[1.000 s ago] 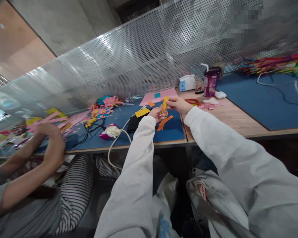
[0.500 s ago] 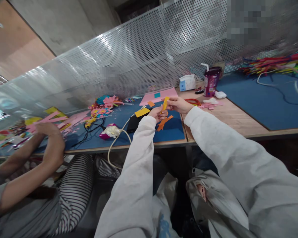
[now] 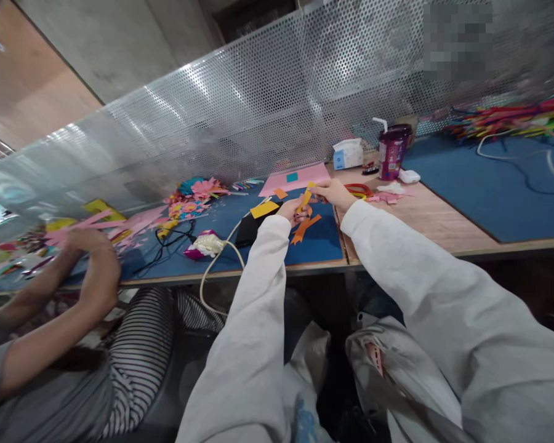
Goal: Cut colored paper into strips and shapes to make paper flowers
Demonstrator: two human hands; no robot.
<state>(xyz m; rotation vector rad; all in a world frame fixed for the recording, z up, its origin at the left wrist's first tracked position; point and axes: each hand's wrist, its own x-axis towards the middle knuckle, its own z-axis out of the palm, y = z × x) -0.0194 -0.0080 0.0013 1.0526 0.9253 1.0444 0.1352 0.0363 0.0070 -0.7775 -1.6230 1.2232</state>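
Between my hands is a narrow yellow-orange paper strip [image 3: 306,197], tilted upward. My left hand [image 3: 294,211] pinches its lower end, fingers closed. At the upper end, my right hand [image 3: 333,192] grips it between thumb and fingertips. Just below them, cut orange paper strips [image 3: 306,229] lie on the blue mat [image 3: 325,249]. A yellow paper piece [image 3: 264,210] rests on a black flat object [image 3: 245,231] to the left of my left hand. Behind my hands are a small orange paper piece [image 3: 281,194] and a pink sheet [image 3: 277,183] bearing a teal square [image 3: 292,177].
A purple cup with a straw [image 3: 391,154], a tissue pack [image 3: 348,154] and a white case [image 3: 409,176] stand at right. A glue gun [image 3: 167,229] and its cable lie left. A co-worker's hands [image 3: 90,239] handle pink paper. A perforated metal screen [image 3: 258,104] closes the back.
My fingers have shifted slightly on the strip, and my right hand has tilted a little. The strip stays between both hands. Everything else on the table looks the same.
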